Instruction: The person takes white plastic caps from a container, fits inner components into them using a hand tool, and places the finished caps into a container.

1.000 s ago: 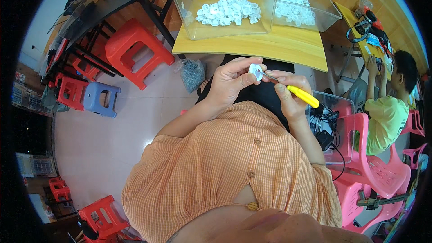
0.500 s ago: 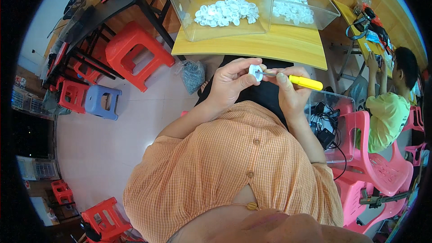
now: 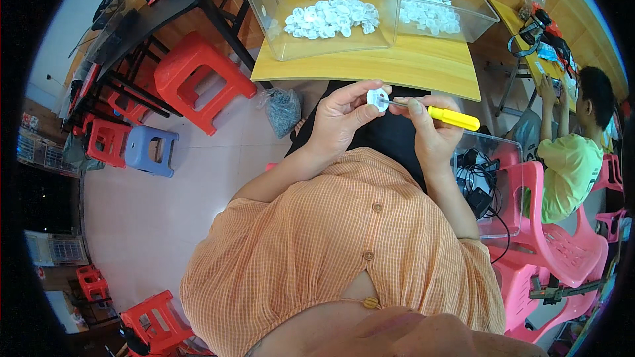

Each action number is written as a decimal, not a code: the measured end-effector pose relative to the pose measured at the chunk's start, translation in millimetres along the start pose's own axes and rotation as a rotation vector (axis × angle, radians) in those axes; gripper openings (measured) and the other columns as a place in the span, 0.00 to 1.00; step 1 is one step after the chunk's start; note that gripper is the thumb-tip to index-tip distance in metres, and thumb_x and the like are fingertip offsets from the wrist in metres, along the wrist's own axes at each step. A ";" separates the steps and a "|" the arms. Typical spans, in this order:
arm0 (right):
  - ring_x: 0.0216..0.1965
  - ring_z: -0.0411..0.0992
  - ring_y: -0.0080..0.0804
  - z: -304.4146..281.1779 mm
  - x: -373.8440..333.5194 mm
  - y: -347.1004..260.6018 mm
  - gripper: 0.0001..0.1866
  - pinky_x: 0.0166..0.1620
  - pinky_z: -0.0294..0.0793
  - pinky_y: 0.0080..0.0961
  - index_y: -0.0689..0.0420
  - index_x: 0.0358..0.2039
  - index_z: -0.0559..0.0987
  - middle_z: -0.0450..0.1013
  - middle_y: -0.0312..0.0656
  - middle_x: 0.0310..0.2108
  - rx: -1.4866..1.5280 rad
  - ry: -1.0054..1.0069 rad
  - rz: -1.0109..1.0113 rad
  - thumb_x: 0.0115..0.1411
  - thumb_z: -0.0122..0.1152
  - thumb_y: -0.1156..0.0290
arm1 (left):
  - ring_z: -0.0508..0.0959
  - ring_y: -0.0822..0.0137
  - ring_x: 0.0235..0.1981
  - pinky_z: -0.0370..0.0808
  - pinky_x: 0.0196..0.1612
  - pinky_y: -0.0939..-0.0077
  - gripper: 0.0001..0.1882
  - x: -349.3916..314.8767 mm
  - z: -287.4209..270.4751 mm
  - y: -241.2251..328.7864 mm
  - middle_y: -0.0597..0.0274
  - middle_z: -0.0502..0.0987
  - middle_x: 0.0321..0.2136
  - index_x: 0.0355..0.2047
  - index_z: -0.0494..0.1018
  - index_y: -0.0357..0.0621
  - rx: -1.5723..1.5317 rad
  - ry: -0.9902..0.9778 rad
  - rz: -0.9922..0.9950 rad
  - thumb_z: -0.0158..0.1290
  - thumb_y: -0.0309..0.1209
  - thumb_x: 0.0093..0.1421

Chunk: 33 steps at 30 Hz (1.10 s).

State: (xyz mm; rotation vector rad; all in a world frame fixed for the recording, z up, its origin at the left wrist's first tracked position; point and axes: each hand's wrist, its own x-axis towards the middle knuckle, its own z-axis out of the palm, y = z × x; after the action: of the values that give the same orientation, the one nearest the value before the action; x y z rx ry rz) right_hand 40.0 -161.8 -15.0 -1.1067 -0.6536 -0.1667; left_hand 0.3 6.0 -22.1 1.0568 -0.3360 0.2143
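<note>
- Pinching between thumb and fingertips, the left hand [image 3: 336,122] holds a small, round, white plastic piece [image 3: 377,99] in front of the wearer's belly, short of the table.
- The right hand [image 3: 434,137] is closed around a slim screwdriver-like tool with a bright yellow handle [image 3: 454,118], thumb and fingers gripping it near the front of the handle.
- The tool's thin metal shaft [image 3: 399,104] points left and reaches the face of the white piece; whether it sits in an opening is too small to tell.
- Beyond the hands stands a yellow wood-topped table [image 3: 403,69], bearing two clear plastic boxes side by side: the left box [image 3: 317,51] shows a heap of similar white pieces [image 3: 334,17], the right box [image 3: 481,20] another heap [image 3: 430,10].
- Near the right forearm is a clear plastic bin [image 3: 501,229] with black cables [image 3: 477,195].
</note>
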 end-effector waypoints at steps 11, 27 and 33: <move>0.33 0.78 0.40 1.1 -0.2 5.3 0.08 0.40 0.80 0.34 0.63 0.39 0.69 0.77 0.55 0.35 0.106 0.016 0.097 0.62 0.56 0.75 | 0.77 0.64 0.46 0.72 0.53 0.71 0.21 -0.1 0.0 -0.7 0.52 0.75 0.48 0.53 0.70 0.38 0.020 -0.044 0.046 0.56 0.23 0.57; 0.33 0.78 0.36 7.1 -0.1 -1.0 0.10 0.39 0.80 0.28 0.64 0.39 0.69 0.76 0.51 0.33 0.201 0.067 0.178 0.62 0.57 0.73 | 0.78 0.64 0.44 0.74 0.52 0.71 0.21 -3.0 -4.4 -3.0 0.52 0.75 0.48 0.52 0.70 0.38 0.083 -0.023 0.070 0.56 0.20 0.57; 0.32 0.78 0.39 4.3 -3.7 6.4 0.07 0.36 0.81 0.32 0.62 0.38 0.68 0.76 0.53 0.34 0.120 0.055 0.161 0.62 0.55 0.76 | 0.79 0.65 0.41 0.76 0.49 0.73 0.21 -3.1 -0.6 0.2 0.52 0.75 0.46 0.52 0.70 0.37 0.209 -0.036 0.120 0.56 0.19 0.57</move>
State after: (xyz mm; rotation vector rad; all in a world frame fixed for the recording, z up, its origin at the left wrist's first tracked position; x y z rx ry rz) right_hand 38.1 -155.8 -20.9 -1.0305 -0.5162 -0.0196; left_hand -2.6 6.6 -23.3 1.2485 -0.4164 0.3444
